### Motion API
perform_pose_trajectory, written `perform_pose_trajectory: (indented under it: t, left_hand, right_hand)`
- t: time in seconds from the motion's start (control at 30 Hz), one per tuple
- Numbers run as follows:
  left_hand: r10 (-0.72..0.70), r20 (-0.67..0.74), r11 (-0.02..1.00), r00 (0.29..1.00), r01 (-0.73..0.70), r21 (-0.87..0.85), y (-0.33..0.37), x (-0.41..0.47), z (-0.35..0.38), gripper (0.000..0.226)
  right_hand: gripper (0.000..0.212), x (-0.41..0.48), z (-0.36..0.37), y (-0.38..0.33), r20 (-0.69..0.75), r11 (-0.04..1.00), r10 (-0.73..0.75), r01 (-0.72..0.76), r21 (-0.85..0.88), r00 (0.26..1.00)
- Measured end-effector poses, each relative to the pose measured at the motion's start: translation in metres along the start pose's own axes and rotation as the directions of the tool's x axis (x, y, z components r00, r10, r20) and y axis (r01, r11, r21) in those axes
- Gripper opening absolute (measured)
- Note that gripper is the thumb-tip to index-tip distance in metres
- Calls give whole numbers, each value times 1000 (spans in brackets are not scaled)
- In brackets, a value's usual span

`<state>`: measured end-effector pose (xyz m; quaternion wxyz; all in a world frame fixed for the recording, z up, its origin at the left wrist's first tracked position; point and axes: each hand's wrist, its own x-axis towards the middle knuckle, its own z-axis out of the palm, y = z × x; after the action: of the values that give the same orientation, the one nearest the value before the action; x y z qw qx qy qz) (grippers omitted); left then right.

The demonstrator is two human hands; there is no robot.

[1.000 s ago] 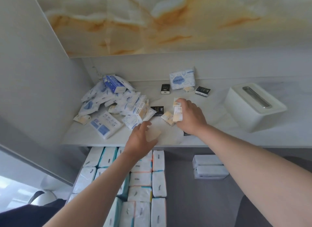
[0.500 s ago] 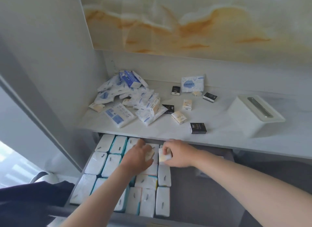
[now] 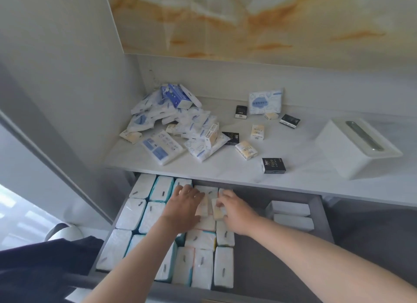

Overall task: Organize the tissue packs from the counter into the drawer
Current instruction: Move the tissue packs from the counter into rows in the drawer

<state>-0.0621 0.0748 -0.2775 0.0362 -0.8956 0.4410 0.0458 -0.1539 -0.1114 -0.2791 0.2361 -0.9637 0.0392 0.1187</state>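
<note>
The grey drawer (image 3: 320, 214) stands pulled out below the white counter (image 3: 225, 169), its left half packed with rows of white tissue packs (image 3: 130, 212). Both hands are inside it near the back. My left hand (image 3: 182, 204) holds a small cream tissue pack (image 3: 202, 209) down on the stacked packs. My right hand (image 3: 234, 209) grips a second small cream pack (image 3: 218, 211) right beside it. On the counter lie a heap of blue-and-white packs (image 3: 180, 122), small cream packs (image 3: 246, 149) and black packs (image 3: 273, 165).
A white tissue box (image 3: 356, 147) with a slot lid sits at the counter's right. Two white packs (image 3: 291, 216) lie at the drawer's right end, with bare grey floor between them and the rows. A grey wall panel closes the left side.
Both hands left the counter carrying small cream packs and came down into the drawer. They now set the packs onto the rows near the back.
</note>
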Motion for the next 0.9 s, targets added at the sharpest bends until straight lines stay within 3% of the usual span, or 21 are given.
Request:
perform_pose_trajectory:
  t: [0.13,0.43,0.57,0.8,0.9]
  left_hand:
    - [-110,-129,989,985,96,-111,-2,6,5,57]
    - [-196,-246,972,949,154,-179,-9,21,11,31]
    - [-202,-106,967,974,181,-180,-8,22,0,33]
    - [-150,159,977,976,171,-126,4,5,-20,58]
    - [-178,165,937,970,219,-274,8,3,-34,59]
  right_hand:
    - [30,8,0,-4,-181,992,111,-119,-30,977]
    - [43,24,7,-17,-167,952,255,-217,215,952]
    - [49,25,3,-20,-133,946,256,-221,236,957]
    - [82,12,-13,-25,107,975,204,-212,63,973]
    - [76,6,-28,-27,104,974,188,-171,-148,977]
